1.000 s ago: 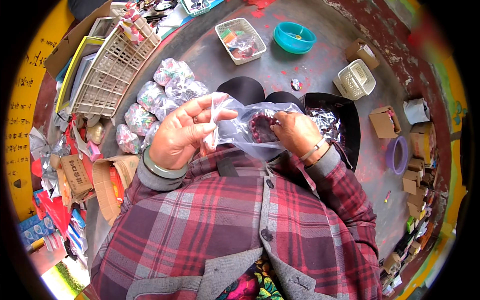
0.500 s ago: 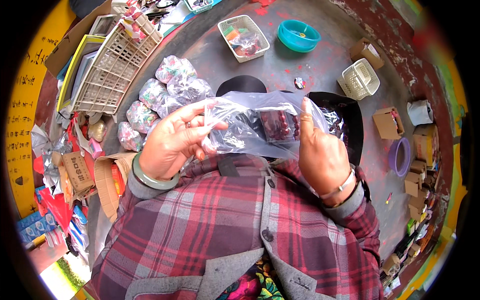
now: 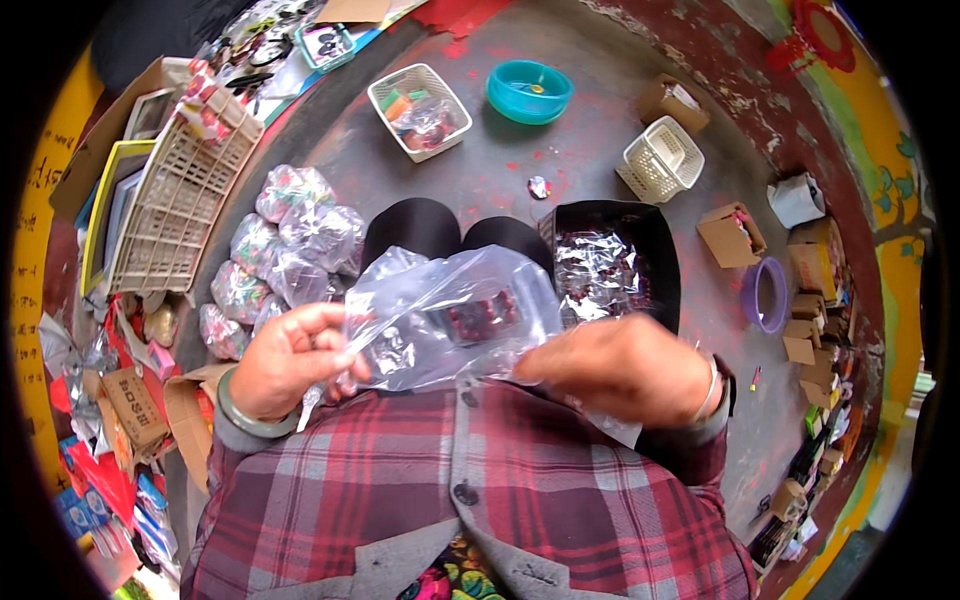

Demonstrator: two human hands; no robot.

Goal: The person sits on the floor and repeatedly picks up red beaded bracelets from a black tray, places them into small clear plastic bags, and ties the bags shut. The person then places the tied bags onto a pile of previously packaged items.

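Observation:
A large clear plastic bag [image 3: 415, 325] is spread over my lap, with a small pack of dark red beads [image 3: 483, 317] showing through it. My left hand [image 3: 290, 362] is closed on the bag's left edge, thumb against fingers. At the lower right edge of the bag, my right hand [image 3: 630, 365] is blurred by motion; its fingertips come together on the plastic. Beside my right knee stands a black box [image 3: 660, 270] holding several shiny clear packs [image 3: 600, 270] with dark red contents.
Several filled clear bags [image 3: 290, 235] are piled at the left, near a tilted cream crate [image 3: 185, 200]. Ahead on the floor are a cream basket [image 3: 460, 125], teal basins [image 3: 530, 92] and stacked baskets [image 3: 662, 160]. Cardboard boxes [image 3: 732, 235] and a purple ring-shaped thing [image 3: 766, 295] line the right.
The bag and both hands have come lower, toward my body. My right hand's raised index finger has come down to the bag's lower right edge. The view has shifted, showing more of the black box.

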